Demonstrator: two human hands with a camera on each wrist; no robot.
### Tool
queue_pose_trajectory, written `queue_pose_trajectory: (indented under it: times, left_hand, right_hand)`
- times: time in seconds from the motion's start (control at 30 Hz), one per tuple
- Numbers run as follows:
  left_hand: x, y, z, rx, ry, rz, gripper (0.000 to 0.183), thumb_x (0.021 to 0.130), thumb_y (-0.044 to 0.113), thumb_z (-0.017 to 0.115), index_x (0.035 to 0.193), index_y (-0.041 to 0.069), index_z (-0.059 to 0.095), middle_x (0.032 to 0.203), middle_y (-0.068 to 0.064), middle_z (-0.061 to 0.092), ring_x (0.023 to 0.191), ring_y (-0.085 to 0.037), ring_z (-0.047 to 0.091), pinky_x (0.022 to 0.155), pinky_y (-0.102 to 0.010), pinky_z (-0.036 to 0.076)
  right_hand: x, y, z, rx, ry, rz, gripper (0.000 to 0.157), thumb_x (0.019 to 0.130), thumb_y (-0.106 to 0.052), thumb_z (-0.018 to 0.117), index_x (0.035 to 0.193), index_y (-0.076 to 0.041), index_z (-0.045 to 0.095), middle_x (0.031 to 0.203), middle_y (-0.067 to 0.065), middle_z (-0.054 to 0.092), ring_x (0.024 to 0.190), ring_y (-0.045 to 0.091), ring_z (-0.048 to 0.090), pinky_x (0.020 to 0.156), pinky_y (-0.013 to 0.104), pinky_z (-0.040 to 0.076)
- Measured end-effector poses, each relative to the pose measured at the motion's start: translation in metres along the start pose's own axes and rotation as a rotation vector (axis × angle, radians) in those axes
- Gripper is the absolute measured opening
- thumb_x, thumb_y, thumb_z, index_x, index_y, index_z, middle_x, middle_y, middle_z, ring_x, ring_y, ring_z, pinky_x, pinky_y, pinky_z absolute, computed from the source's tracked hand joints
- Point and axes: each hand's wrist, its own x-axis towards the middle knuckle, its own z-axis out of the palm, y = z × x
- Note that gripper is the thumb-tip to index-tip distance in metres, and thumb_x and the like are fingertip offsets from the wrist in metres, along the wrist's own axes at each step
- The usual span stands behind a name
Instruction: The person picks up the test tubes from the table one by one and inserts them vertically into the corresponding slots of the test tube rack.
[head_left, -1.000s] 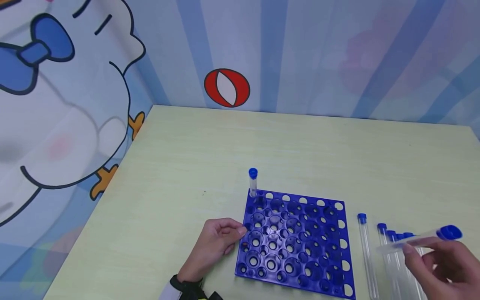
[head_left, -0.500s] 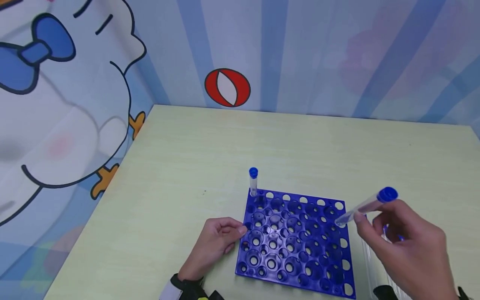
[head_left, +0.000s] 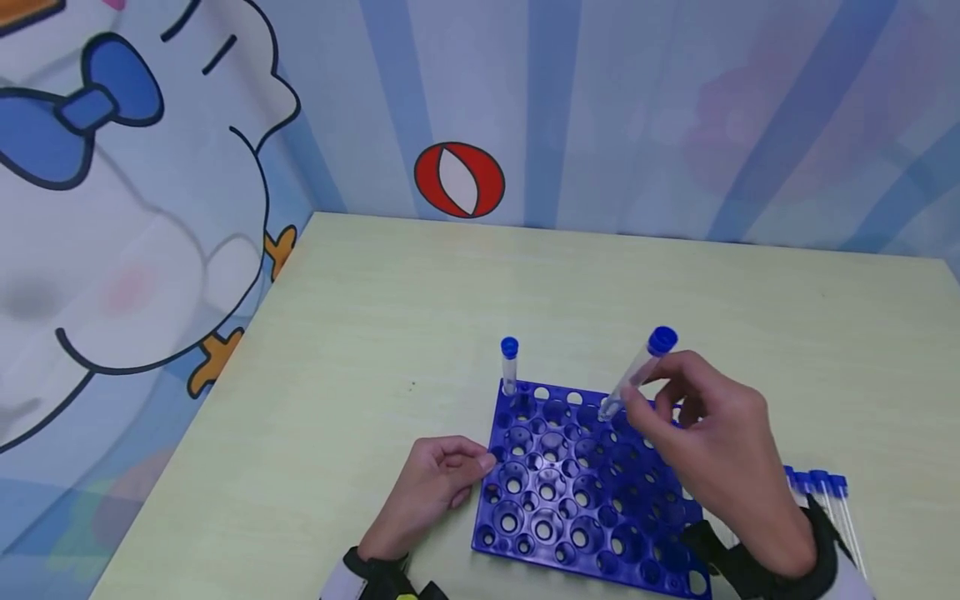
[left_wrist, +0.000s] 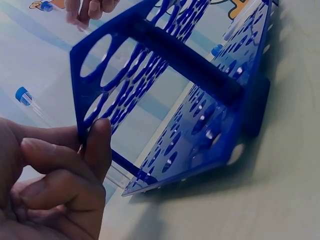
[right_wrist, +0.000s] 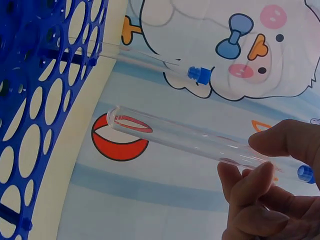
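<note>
A blue test tube rack (head_left: 555,492) with rows of round holes stands on the table. My left hand (head_left: 435,492) pinches its left edge between thumb and finger; the left wrist view shows this grip on the upper plate (left_wrist: 87,85). In my right hand (head_left: 712,442) is a clear test tube (head_left: 636,371) with a blue cap, pinched near the cap and tilted over the rack's back part. The right wrist view shows this tube (right_wrist: 185,137) looking empty, its round bottom apart from the rack. Another capped tube (head_left: 509,367) stands upright in the rack's back left corner hole.
Several blue-capped tubes (head_left: 840,500) lie on the table right of the rack, partly hidden by my right wrist. The pale table (head_left: 360,333) ends at a wall printed with cartoon figures and a red ball (head_left: 459,180).
My right hand has carried the tube leftward from beside the lying tubes to above the rack, and the tube has turned more upright. My left hand stays at the rack's edge.
</note>
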Motion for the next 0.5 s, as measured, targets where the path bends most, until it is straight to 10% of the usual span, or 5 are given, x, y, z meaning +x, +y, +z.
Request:
queue_pose_trajectory:
  times: [0.5]
  left_hand:
    - [0.001,0.0,0.001,0.015,0.011,-0.017,0.025,0.085,0.022,0.066,0.096,-0.001,0.065,0.069,0.001,0.061,0.05,-0.007,0.041,0.045,-0.018,0.032]
  right_hand:
    - [0.017,-0.004,0.03,0.031,-0.04,-0.06,0.015,0.08,-0.011,0.07,0.091,-0.012,0.061,0.064,-0.008,0.05,0.055,0.006,0.044,0.049,0.02,0.039]
